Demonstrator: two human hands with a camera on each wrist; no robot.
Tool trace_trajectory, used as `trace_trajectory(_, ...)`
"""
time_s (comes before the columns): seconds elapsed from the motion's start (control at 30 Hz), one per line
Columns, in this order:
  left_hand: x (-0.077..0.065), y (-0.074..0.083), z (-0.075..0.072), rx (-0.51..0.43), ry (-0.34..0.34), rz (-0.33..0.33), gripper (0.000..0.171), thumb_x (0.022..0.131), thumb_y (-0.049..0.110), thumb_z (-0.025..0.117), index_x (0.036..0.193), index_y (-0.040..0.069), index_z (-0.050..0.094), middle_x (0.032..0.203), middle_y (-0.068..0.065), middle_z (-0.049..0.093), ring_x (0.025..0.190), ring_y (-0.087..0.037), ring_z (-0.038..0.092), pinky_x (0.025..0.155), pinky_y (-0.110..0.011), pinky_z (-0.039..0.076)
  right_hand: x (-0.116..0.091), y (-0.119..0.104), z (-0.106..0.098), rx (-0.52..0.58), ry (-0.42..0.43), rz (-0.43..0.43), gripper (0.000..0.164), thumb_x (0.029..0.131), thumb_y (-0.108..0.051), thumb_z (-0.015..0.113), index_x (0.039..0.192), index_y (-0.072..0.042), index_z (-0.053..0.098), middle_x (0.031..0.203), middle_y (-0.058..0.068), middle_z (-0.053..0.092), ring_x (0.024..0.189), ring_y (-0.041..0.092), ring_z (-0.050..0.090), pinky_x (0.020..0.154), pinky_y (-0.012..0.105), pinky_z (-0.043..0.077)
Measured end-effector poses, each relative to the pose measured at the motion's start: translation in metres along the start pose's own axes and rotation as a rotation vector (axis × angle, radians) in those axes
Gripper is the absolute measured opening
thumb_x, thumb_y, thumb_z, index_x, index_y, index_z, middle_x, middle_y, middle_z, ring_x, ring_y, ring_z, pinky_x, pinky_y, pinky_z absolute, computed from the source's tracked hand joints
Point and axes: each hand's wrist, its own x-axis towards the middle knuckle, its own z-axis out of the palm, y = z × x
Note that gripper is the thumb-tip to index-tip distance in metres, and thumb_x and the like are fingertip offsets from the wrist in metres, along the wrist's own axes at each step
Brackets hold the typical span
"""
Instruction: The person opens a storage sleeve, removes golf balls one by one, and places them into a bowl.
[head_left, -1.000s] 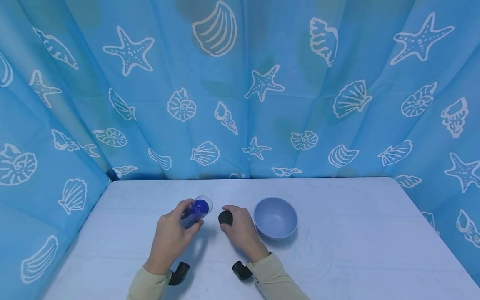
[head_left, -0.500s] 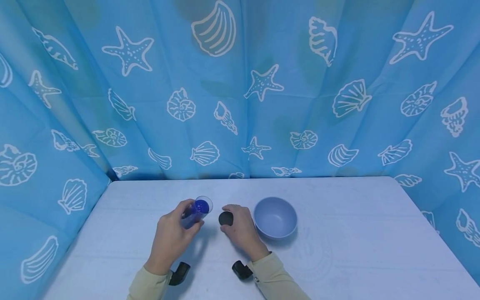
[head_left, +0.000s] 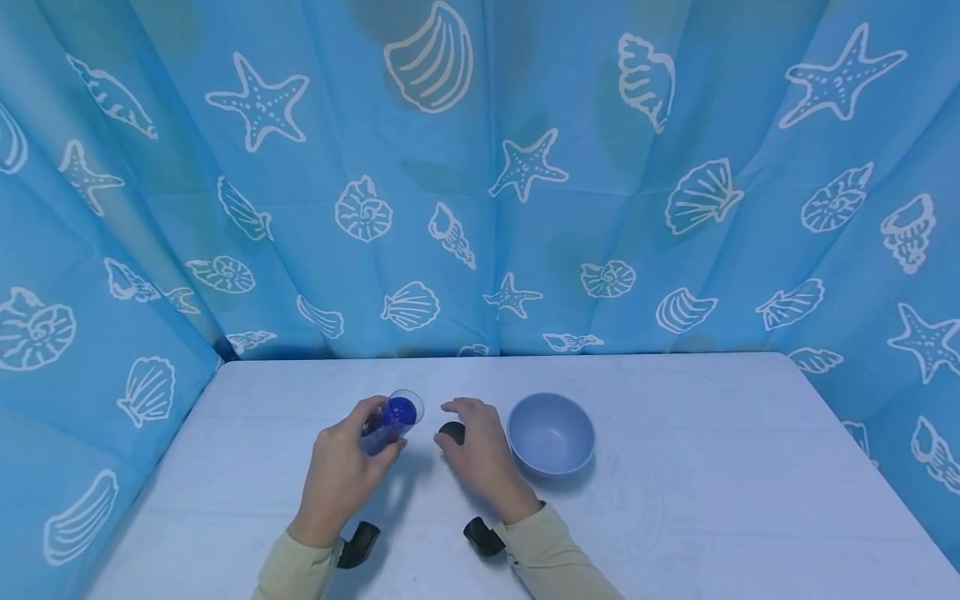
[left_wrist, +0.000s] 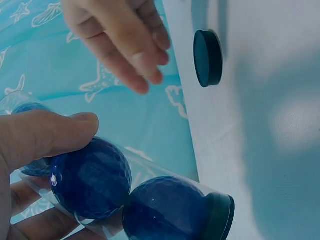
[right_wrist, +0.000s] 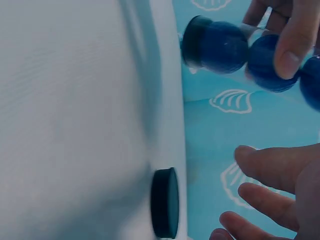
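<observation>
In the head view my left hand grips a clear tube, tilted, its open mouth facing up and right. Blue dimpled balls, like golf balls, line up inside it in the left wrist view, thumb across the upper part. A dark cap closes the tube's lower end. On the table lies a loose round black lid, partly hidden behind the right hand in the head view. Just above that lid is my right hand, fingers and thumb spread apart, holding nothing.
A light blue bowl stands on the white table, close to the right of my right hand. Black wrist camera mounts sit by both cuffs. A blue curtain with shell prints hangs behind the table.
My right hand has let go of the black lid, its fingers and thumb parting and lifting slightly. The left hand keeps the tube nearly where it was.
</observation>
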Motion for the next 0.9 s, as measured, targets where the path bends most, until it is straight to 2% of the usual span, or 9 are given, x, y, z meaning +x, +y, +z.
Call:
trace_trajectory(0.13,0.000,0.000,0.000,0.004,0.000,0.001,0.054,0.069,0.019,0.081,0.116,0.011,0.056,0.099,-0.012,0.068,0.087,-0.025,0.067,0.077,-0.042,0.053,-0.001,-0.007,-0.007,0.041,0.024,-0.016,0.037,0.088,-0.027,0.062,0.122,-0.013,0.058,0.128,0.007,0.053,0.121,0.025,0.044,0.099,0.041,0.039)
trace_trajectory(0.37,0.000,0.000,-0.001,0.005,0.002,-0.015,0.055,0.068,0.020,0.082,0.117,0.010,0.056,0.100,-0.013,0.068,0.089,-0.026,0.066,0.078,-0.044,0.053,-0.004,-0.019,-0.018,0.118,0.059,-0.035,0.037,0.090,-0.028,0.059,0.124,-0.014,0.055,0.127,0.005,0.052,0.110,0.020,0.053,0.086,0.030,0.049)
trace_trajectory(0.67,0.001,0.001,-0.003,-0.006,-0.005,-0.035,0.055,0.068,0.020,0.082,0.117,0.011,0.056,0.103,-0.014,0.067,0.092,-0.028,0.066,0.080,-0.046,0.052,-0.007,-0.028,-0.027,0.170,0.099,-0.041,0.038,0.090,-0.027,0.059,0.126,-0.014,0.054,0.126,0.004,0.052,0.106,0.017,0.055,0.086,0.030,0.050)
trace_trajectory(0.9,0.001,0.002,-0.003,-0.004,-0.015,-0.045,0.056,0.068,0.020,0.082,0.117,0.010,0.056,0.105,-0.014,0.067,0.094,-0.029,0.065,0.081,-0.046,0.051,-0.008,-0.034,-0.033,0.221,0.076,-0.001,0.042,0.091,-0.030,0.058,0.130,-0.017,0.050,0.126,0.003,0.051,0.102,0.019,0.058,0.085,0.033,0.050)
